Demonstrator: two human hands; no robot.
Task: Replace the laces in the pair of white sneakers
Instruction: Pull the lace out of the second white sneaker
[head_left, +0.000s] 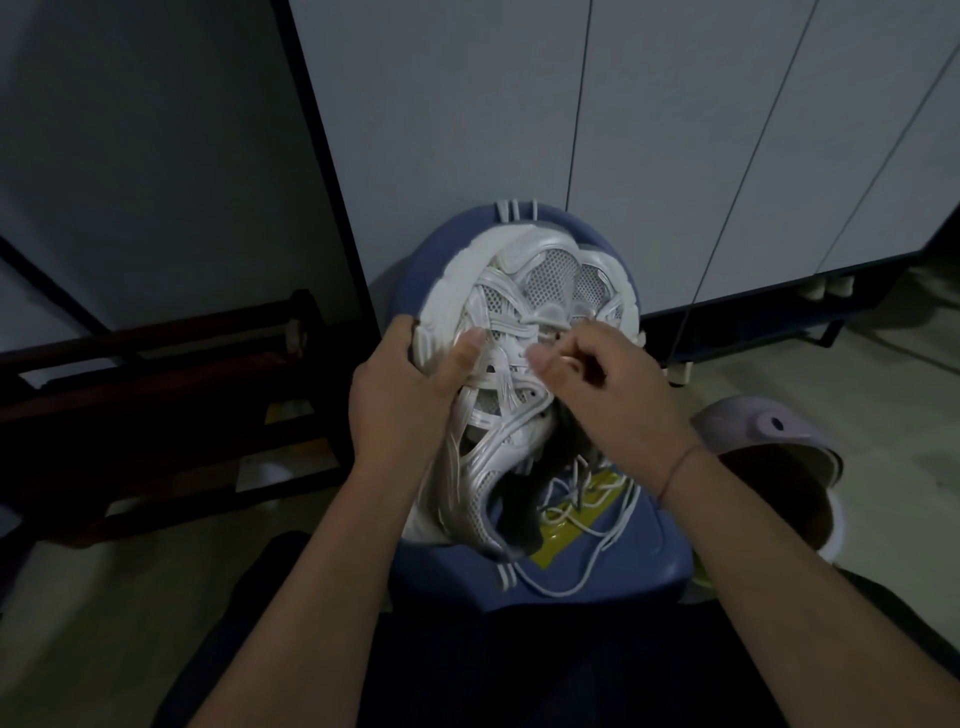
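A white mesh sneaker (540, 291) lies on a blue plastic stool (587, 577), toe pointing away from me. My left hand (405, 395) grips its left side, thumb on the upper and fingers curled round the sole. My right hand (608, 384) pinches a lace end at the eyelets near the tongue. Loose white laces (587, 499) lie tangled on the stool seat beside the shoe's heel opening, partly under my right wrist. Only one sneaker is in view.
A pale cabinet (623, 130) stands right behind the stool. A dark wooden rack (171, 395) sits low on the left. At the right, on the floor, lie a lilac clog (753, 426) and a round container (789, 499). My dark trousers (519, 675) fill the bottom.
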